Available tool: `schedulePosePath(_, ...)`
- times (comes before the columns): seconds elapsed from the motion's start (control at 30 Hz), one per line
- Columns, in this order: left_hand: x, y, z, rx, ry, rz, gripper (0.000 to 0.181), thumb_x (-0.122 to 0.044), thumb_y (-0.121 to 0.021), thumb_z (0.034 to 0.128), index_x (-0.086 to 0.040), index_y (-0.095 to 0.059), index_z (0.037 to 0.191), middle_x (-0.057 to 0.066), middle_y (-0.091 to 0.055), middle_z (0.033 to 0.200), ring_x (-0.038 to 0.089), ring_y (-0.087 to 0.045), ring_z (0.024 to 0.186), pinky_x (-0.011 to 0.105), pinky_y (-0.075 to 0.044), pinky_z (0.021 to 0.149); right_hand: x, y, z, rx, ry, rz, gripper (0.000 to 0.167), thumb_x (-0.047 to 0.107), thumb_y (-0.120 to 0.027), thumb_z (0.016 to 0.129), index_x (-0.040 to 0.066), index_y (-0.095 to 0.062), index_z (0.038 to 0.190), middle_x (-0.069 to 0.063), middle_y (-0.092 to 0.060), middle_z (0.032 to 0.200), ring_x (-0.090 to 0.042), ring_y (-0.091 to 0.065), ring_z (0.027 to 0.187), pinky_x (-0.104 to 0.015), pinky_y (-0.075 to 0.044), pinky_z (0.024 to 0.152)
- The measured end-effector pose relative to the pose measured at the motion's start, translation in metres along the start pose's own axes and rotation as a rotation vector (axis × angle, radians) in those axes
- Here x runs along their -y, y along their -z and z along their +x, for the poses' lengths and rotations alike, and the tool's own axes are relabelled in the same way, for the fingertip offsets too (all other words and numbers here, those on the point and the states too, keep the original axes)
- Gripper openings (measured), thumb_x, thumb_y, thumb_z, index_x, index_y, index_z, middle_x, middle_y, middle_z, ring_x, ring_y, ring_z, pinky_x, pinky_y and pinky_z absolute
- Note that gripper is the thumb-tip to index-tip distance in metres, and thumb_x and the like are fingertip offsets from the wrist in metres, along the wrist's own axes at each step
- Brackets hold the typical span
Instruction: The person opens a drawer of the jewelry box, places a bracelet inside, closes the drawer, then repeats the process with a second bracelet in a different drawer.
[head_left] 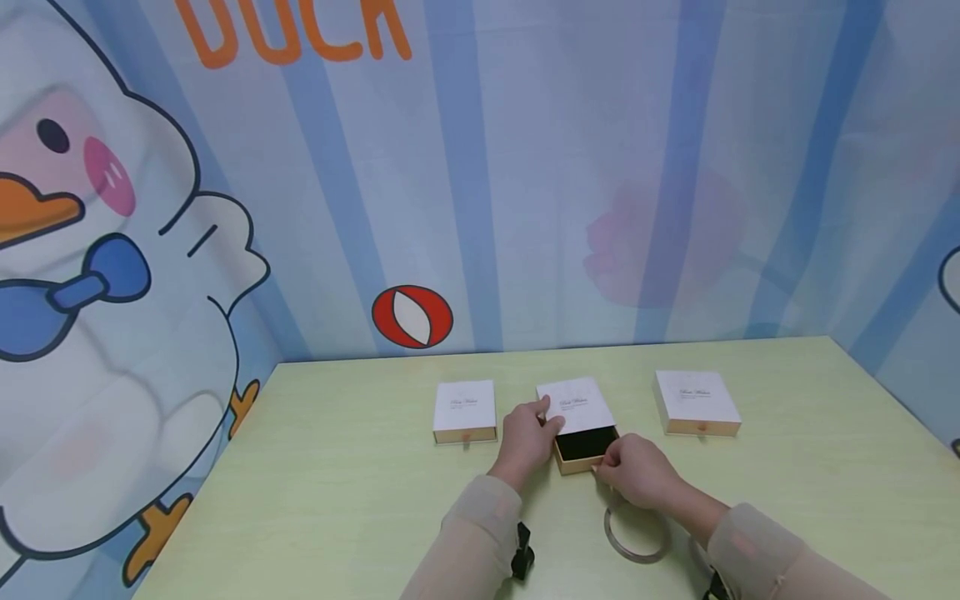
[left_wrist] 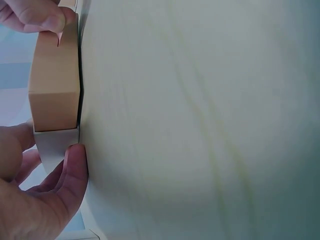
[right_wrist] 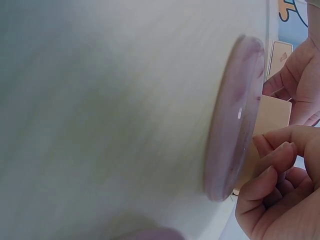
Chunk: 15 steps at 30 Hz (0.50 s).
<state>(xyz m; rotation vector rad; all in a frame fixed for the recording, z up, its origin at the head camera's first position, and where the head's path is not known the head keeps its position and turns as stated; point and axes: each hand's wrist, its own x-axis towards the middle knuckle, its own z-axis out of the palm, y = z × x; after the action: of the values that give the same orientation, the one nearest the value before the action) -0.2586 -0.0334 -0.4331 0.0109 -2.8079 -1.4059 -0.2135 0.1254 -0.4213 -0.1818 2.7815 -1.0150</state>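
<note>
The middle gift box has a white lettered sleeve [head_left: 576, 404] and a gold-tan drawer [left_wrist: 55, 75], partly pulled out. Black lining [head_left: 587, 444] shows inside the drawer. My left hand [head_left: 527, 437] grips the sleeve by its sides, thumb and fingers apart across it in the left wrist view. With thumb and forefinger, my right hand [head_left: 641, 473] pinches at the drawer front, where the left wrist view shows a small pull tab. A pale mauve bangle [right_wrist: 235, 120] lies on the table just in front of the drawer, below my right hand.
Closed white-and-gold boxes stand on either side, one on the left [head_left: 465, 408] and one on the right [head_left: 697, 402]. A second bangle [right_wrist: 155, 234] lies partly hidden near my right wrist. The pale table [head_left: 315, 483] ends at a printed duck backdrop [head_left: 525, 167].
</note>
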Motion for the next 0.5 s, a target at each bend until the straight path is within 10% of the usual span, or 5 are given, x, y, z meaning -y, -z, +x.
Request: schedulePosePath(0.5, 0.0004, -0.0002, 0.0001, 0.006, 0.005, -0.002, 0.044, -0.022, -0.061, 0.0926, -0.008, -0.053, 0.133, 0.006, -0.058, 0.133, 0.012, -0.055, 0.093, 0.030, -0.048, 0.084, -0.0020, -0.0015, -0.0003, -0.015, 0.013, -0.010, 0.025, 0.011, -0.065, 0.085, 0.008, -0.062, 0.060, 0.003, -0.050, 0.053, -0.011, -0.046, 0.052, -0.021, -0.033, 0.047)
